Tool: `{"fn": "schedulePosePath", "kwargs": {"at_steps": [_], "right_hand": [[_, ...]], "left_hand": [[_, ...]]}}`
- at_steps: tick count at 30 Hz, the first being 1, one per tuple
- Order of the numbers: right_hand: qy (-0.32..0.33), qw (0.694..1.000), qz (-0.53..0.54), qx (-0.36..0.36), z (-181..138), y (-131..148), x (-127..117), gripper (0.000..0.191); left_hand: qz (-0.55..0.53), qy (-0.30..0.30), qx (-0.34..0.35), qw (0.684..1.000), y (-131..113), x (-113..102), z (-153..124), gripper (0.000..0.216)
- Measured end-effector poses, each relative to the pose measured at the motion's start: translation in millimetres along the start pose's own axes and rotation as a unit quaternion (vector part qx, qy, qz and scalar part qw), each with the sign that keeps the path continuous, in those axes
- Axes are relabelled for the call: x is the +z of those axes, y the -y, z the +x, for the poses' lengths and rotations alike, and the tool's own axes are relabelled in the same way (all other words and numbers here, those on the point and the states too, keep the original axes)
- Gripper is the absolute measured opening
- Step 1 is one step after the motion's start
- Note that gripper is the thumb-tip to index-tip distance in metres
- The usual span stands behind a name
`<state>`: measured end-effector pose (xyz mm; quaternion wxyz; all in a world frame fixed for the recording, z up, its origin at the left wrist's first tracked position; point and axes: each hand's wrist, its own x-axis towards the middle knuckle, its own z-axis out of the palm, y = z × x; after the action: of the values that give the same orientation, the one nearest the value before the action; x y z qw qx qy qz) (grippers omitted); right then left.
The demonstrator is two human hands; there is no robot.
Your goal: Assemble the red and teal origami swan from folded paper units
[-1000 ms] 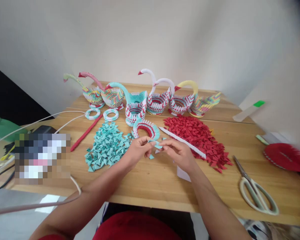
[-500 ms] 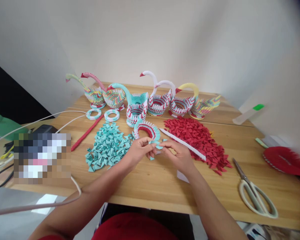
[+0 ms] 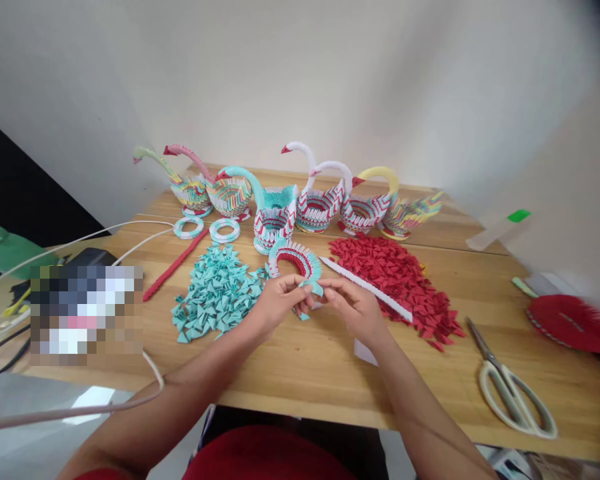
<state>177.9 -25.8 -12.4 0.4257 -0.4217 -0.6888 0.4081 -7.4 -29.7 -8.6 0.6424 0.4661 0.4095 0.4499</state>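
Observation:
My left hand point(image 3: 284, 303) is closed on the near edge of a ring of folded paper point(image 3: 296, 251), red inside with turquoise and white rows outward. My right hand point(image 3: 353, 308) has its thumb and forefinger pinched at a turquoise paper piece point(image 3: 316, 288), which touches the work under my left thumb. Fingers hide part of the ring's near side. Left of my hands lies a heap of turquoise folded triangles point(image 3: 217, 293). To the right spreads a heap of red folded triangles point(image 3: 395, 280), with a white paper rod point(image 3: 367, 290) along its near side.
Several paper swans point(image 3: 275, 223) stand in a row at the back. Two small turquoise-and-white rings point(image 3: 225, 231) and a red paper rod point(image 3: 175, 265) lie at left. Scissors point(image 3: 513, 387) rest near the right edge, below a red fan-like paper disc point(image 3: 575, 323). White cables point(image 3: 153, 373) cross the left side.
My right fingers have brought the turquoise piece slightly left, against the work in my left hand. The gap between them has closed. My left hand has barely moved.

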Motion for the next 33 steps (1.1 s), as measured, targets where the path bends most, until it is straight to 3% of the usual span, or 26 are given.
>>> {"fn": "schedulePosePath", "kwargs": {"at_steps": [6,23,33], "right_hand": [[0.029,0.999,0.019,-0.009,-0.5,-6.3,1.4,0.033],[0.032,0.999,0.022,-0.003,-1.0,-10.7,5.2,0.027],[-0.025,1.000,-0.005,0.013,-0.9,-10.0,4.9,0.026]], "left_hand": [[-0.003,0.007,0.005,1.000,2.5,-0.7,1.6,0.041],[-0.003,0.020,-0.002,1.000,5.6,-1.3,2.4,0.044],[0.016,0.063,0.004,0.998,9.7,-3.5,2.7,0.035]]}}
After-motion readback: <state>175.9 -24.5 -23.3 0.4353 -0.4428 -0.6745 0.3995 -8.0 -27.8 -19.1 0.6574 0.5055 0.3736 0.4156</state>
